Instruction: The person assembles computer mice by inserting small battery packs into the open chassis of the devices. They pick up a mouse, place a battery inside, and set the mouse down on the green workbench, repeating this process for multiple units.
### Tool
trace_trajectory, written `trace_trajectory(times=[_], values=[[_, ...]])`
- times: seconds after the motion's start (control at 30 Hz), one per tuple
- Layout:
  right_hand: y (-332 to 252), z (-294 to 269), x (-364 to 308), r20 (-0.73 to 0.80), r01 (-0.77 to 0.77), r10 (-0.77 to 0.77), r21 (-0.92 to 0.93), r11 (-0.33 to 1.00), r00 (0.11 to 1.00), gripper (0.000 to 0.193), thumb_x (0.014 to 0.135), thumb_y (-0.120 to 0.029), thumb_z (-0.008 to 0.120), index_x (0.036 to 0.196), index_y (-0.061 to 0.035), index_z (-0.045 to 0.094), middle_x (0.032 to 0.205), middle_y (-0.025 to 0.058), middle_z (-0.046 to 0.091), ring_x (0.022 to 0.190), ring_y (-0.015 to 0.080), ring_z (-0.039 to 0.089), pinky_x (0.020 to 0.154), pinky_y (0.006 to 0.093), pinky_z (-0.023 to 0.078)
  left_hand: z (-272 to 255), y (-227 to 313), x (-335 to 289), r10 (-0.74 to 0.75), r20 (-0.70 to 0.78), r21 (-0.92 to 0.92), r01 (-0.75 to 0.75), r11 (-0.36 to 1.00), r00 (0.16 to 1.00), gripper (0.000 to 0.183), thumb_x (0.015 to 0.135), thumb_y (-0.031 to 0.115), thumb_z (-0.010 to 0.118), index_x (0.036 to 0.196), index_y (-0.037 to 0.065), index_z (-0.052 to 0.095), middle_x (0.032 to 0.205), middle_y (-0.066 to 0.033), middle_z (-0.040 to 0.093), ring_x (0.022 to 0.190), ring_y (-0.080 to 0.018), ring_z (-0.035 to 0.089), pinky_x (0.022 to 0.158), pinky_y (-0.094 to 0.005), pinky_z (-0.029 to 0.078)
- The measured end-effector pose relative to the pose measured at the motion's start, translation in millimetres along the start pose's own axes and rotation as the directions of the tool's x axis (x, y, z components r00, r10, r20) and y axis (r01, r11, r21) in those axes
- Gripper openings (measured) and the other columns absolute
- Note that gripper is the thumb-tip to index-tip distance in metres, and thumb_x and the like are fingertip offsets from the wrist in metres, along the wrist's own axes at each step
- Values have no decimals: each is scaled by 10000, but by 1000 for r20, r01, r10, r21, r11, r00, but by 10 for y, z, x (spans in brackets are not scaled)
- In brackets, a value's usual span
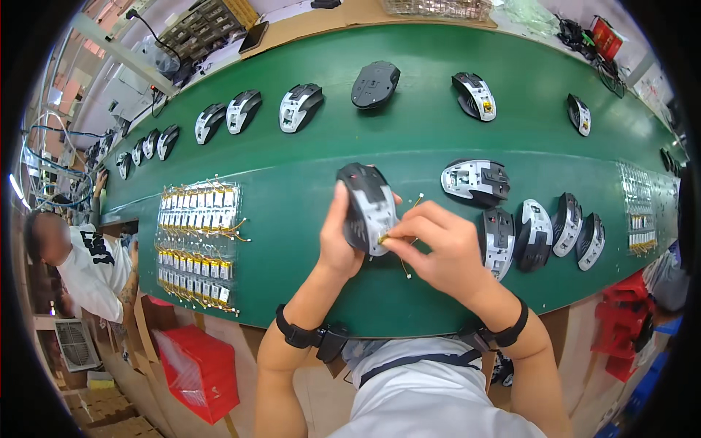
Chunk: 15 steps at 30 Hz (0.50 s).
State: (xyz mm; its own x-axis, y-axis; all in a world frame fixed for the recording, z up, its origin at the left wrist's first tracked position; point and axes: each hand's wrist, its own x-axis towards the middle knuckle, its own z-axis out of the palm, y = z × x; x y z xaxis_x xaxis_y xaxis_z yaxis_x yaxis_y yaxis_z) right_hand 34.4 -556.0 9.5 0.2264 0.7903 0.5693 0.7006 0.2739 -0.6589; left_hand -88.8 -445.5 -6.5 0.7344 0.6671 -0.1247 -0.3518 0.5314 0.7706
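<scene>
My left hand (340, 237) grips a black and silver computer mouse (371, 201) above the green bench, its open silver compartment showing. The fingers of my right hand (438, 244) pinch a small wired battery (382, 239) with a yellow end at the near end of that mouse. Thin wires with white plugs stick out around my right fingers, which hide most of the battery. To the right of my right hand, several mice lie on the bench, including a silver-topped mouse (475, 182) and a partly covered mouse (498, 237).
A clear tray of wired batteries (197, 208) lies at left, a second battery tray (637, 208) at far right. Along the far strip of the green bench (292, 168) stand several mice, one an underside-up black mouse (375, 84). A co-worker (95, 263) sits at left, near a red bin (197, 372).
</scene>
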Motion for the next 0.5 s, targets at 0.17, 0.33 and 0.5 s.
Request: trace_trajectory(times=[0.17,0.33,0.5], values=[[-26,32,2,-62,-62,63,26,998,996,166,734,-90,795,789,-65,641,719,47,623,635,215,630,562,311,497,-7,-6,-27,-13,111,-36,17,999,994,607,1030,508,225,1369,47,427,1104,-209,634,982,-277,651,865,-392,539],[-15,20,29,-81,-19,23,56,998,996,155,732,-70,797,819,-53,669,748,49,656,636,208,635,566,308,506,-6,-17,-14,-10,59,-38,13,999,998,598,1032,508,220,1320,42,462,1087,-200,643,945,-277,661,842,-393,550],[-40,70,-8,-100,106,-116,-101,989,988,172,720,-46,793,855,-55,687,802,57,673,676,225,640,602,320,520,-121,28,30,-10,52,-102,16,995,999,574,1035,517,234,1238,59,514,1064,-188,654,916,-266,669,823,-384,554]])
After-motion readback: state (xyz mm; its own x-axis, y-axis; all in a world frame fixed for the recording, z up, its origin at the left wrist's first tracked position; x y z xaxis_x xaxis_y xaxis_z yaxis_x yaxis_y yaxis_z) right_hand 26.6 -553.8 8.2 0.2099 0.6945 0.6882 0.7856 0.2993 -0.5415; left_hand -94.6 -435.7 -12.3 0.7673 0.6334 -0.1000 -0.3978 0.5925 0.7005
